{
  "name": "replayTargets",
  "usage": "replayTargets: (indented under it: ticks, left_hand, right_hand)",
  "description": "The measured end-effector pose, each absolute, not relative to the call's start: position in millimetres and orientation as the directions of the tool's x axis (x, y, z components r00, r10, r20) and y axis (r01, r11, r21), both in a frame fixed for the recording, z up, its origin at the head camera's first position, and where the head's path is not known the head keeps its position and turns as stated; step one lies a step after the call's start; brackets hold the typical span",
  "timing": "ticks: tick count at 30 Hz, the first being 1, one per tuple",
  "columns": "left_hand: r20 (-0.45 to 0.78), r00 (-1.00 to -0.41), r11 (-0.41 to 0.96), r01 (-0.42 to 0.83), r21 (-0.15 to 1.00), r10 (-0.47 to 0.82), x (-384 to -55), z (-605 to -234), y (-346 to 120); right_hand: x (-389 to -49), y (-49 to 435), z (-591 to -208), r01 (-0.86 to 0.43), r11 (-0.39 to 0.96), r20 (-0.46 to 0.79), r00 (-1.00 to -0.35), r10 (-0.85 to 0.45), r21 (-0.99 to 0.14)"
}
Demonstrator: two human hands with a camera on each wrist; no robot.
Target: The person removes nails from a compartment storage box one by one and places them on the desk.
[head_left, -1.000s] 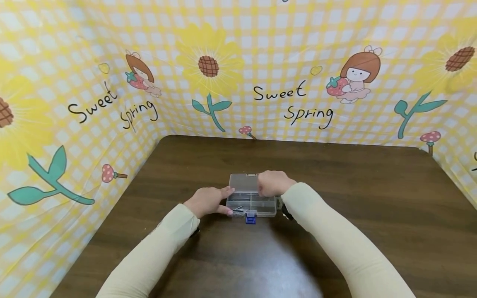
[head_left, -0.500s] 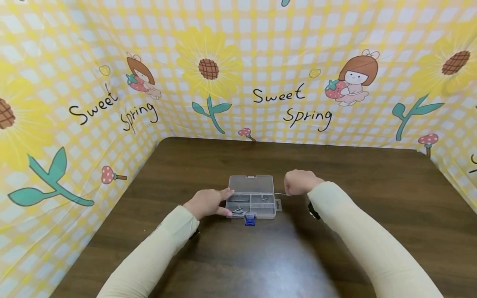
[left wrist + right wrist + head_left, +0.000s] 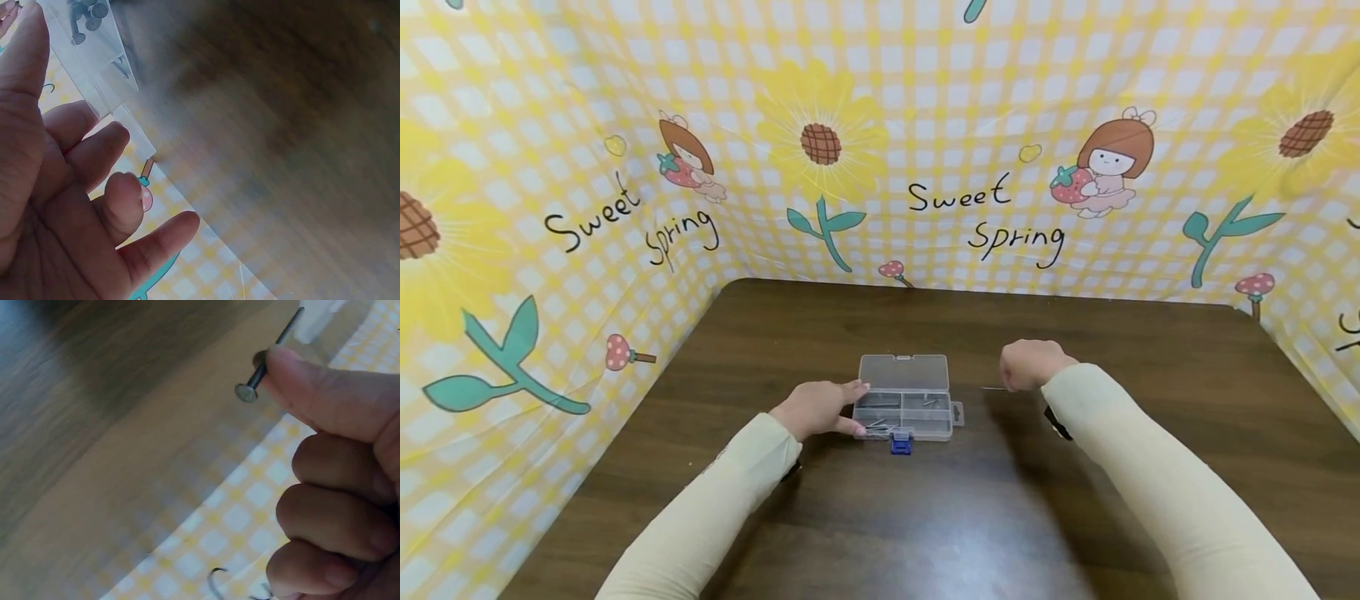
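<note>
A clear plastic compartment box (image 3: 927, 427) lies on the table with its lid (image 3: 904, 372) folded back and a blue latch (image 3: 902, 445) at the front. My left hand (image 3: 812, 408) holds the box's left end between thumb and forefinger, the other fingers loosely bent. Several nails (image 3: 877, 428) lie in the front-left compartment, more in the back ones. To the right of the box, my right hand (image 3: 1033, 364) pinches one nail (image 3: 256, 378) between thumb and forefinger. Its flat head shows in the right wrist view; its shank points left, toward the box, in the head view.
The dark wooden table (image 3: 820, 517) extends around the box on every side. A checked yellow cloth (image 3: 955, 108) with flowers and lettering hangs along its back and sides. A hanging tab (image 3: 958, 413) sticks out from the box's right end.
My right hand has moved right, from over the box to the table beside it, bringing a nail out. My left hand stays at the box's left end.
</note>
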State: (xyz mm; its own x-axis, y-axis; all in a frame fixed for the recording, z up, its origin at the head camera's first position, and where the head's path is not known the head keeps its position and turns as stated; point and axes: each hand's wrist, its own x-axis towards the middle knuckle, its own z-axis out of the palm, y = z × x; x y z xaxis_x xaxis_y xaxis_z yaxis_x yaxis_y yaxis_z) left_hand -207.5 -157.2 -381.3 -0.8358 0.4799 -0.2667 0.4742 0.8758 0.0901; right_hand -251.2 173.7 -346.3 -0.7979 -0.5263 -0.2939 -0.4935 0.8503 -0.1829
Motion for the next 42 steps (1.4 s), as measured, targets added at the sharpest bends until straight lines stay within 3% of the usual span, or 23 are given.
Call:
replayTargets:
  ticks: [16,32,42]
  left_hand:
    - [-0.268,-0.835,0.875,0.478,0.077,0.48,-206.7,-378.6,-157.0]
    - [-0.293,-0.821,0.868,0.49,0.081,0.49,-208.6,-373.1,-156.9]
    - [-0.287,-0.817,0.864,0.493,0.103,0.501,-208.9,-376.2,-156.5]
  right_hand:
    - [-254.5,203.7,-366.3,-0.433,0.892,-0.253,-0.855,-0.453,-0.131]
    - [-250.8,215.3,-378.5,-0.44,0.888,-0.187,-0.868,-0.459,-0.137]
    - [-251.1,217.8,-381.6,-0.417,0.9,-0.231,-0.87,-0.436,-0.126]
